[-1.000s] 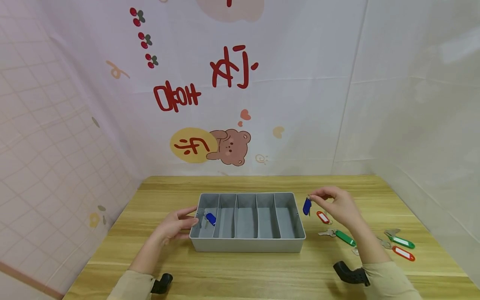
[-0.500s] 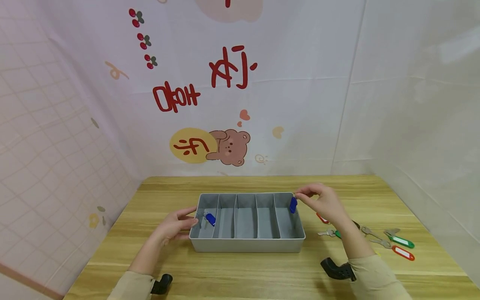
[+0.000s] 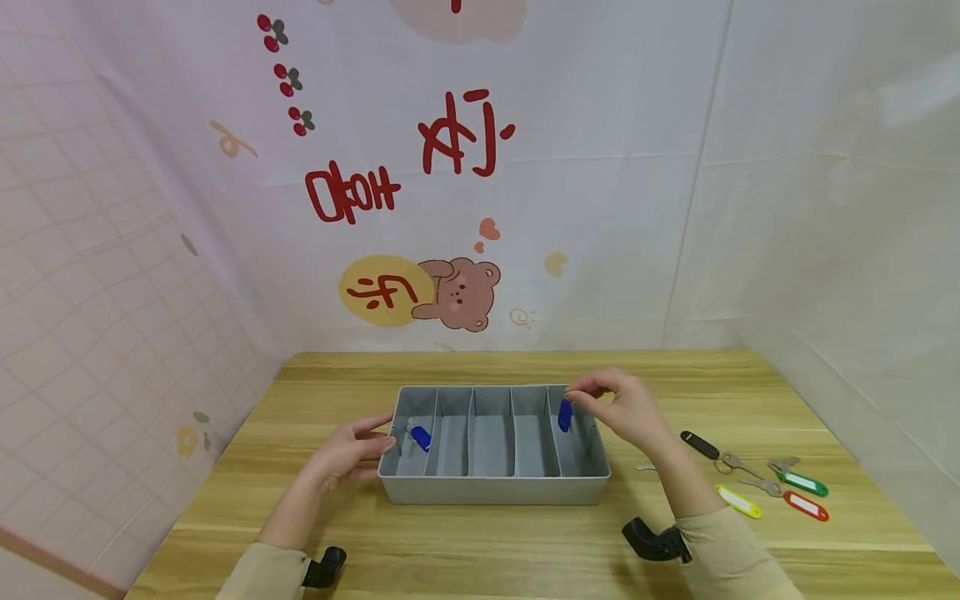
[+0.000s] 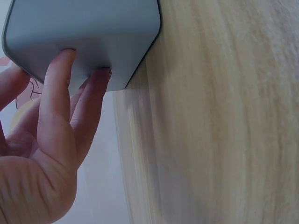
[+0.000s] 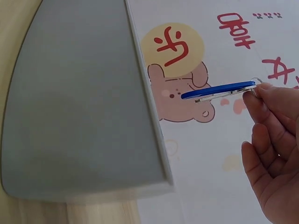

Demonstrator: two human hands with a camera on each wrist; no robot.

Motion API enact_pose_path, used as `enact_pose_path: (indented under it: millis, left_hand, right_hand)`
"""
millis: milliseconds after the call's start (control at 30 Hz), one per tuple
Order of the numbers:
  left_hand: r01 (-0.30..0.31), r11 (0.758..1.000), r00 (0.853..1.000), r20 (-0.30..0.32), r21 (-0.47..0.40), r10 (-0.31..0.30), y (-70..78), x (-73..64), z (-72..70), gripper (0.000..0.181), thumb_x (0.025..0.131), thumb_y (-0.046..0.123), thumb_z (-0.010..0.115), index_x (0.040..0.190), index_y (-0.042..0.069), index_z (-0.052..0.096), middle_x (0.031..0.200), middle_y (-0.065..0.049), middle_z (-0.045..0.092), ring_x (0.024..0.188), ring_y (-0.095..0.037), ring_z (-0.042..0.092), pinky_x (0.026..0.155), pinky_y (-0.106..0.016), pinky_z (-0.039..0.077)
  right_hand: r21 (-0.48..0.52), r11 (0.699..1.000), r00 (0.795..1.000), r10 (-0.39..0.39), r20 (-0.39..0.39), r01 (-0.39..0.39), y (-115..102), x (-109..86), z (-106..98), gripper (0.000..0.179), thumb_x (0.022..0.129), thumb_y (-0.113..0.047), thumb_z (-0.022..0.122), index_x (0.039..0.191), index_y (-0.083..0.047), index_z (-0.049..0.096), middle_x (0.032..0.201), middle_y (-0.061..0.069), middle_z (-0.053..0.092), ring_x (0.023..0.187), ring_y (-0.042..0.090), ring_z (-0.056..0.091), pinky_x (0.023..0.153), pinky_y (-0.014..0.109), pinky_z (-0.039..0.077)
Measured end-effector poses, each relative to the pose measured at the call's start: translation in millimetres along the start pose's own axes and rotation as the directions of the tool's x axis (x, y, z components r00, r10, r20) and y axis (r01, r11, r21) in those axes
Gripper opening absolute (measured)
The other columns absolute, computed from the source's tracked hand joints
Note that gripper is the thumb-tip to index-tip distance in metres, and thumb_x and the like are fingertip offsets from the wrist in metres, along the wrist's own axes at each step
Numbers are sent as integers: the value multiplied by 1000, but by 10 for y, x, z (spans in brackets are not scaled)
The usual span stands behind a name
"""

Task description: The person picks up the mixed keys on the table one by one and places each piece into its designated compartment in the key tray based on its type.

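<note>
A grey box [image 3: 493, 490] with several side-by-side compartments stands on the table. At its left end my left hand [image 3: 358, 450] grips the wall, thumb over the rim; in the left wrist view the fingertips [image 4: 65, 58] press the outer face. My right hand [image 3: 626, 408] pinches a small metal ring between thumb and forefinger. From it a blue key tag [image 3: 565, 415] hangs over the rightmost compartment. The right wrist view shows a silver key [image 5: 224, 95] alongside this tag. Another blue key tag [image 3: 421, 438] with its key lies in the leftmost compartment.
Right of the box lie keys with a black tag [image 3: 700, 445], a yellow tag [image 3: 738, 502], a green tag [image 3: 802, 482] and a red tag [image 3: 806, 506]. The right forearm hides part of that group. A printed cloth [image 3: 600, 208] hangs behind the table [image 3: 480, 550].
My right hand has moved left with the blue-tagged key, from beside the box to over its rightmost compartment. The black and yellow tags now show. My left hand has stayed in place.
</note>
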State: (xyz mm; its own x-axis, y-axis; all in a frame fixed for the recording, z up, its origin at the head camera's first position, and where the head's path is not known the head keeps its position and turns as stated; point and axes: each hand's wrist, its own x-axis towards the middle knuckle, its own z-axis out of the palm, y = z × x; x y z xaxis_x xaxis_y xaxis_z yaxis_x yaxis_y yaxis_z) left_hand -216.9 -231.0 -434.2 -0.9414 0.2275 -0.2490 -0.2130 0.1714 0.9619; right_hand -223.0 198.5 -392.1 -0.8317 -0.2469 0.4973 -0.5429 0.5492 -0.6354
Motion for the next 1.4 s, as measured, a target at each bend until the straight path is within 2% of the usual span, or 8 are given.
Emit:
enact_pose_path:
  millis: [233, 467, 667, 867, 1100, 1400]
  left_hand:
    - [2, 1000, 1000, -3, 9, -2, 13, -12, -11, 69, 94, 11, 68, 152, -1, 33, 131, -33, 51, 105, -38, 65, 77, -45, 60]
    - [8, 1000, 1000, -4, 3, -8, 33, -23, 0, 68, 95, 10, 67, 153, -1, 33, 133, -34, 49, 108, -40, 64, 79, -47, 59]
    - [7, 1000, 1000, 7, 1, -7, 23, -10, -2, 68, 95, 11, 67, 153, 0, 32, 135, -34, 48, 109, -40, 63, 78, -45, 59]
    - [2, 1000, 1000, 22, -12, -2, 26, 0, 0, 70, 95, 12, 68, 154, 0, 30, 135, -34, 47, 108, -39, 63, 78, -44, 60]
    - [4, 1000, 1000, 18, -5, -4, 20, -2, 6, 70, 95, 11, 68, 153, 0, 32, 133, -32, 49, 108, -39, 63, 78, -45, 59]
    - [0, 1000, 999, 34, -18, 1, 18, -11, 2, 71, 95, 12, 67, 154, -1, 29, 136, -34, 45, 109, -38, 63, 79, -45, 59]
  right_hand:
    - [55, 998, 999, -22, 30, 21, -82, 39, 111, 7, 87, -14, 78, 93, -18, 78, 90, -9, 68, 79, 9, 61, 67, 27, 53]
    - [97, 995, 999, -12, 41, 8, -138, 67, 221, 7, 86, -15, 79, 92, -18, 78, 90, -7, 68, 77, 10, 61, 66, 28, 53]
    - [98, 995, 999, -39, 33, 35, -186, 87, 292, 6, 86, -17, 79, 91, -19, 78, 88, -9, 67, 75, 8, 62, 65, 28, 54]
    - [104, 994, 998, -27, 59, 21, -226, 106, 345, 4, 87, -19, 78, 91, -19, 78, 87, -10, 67, 76, 9, 61, 67, 31, 55]
    - [117, 993, 996, -44, 84, 34, -260, 129, 426, 4, 89, -20, 77, 92, -19, 77, 87, -11, 67, 74, 7, 61, 64, 29, 54]
    - [140, 989, 996, -49, 77, 38, -314, 154, 539, 4, 88, -20, 78, 92, -19, 77, 86, -11, 67, 73, 8, 61, 62, 27, 53]
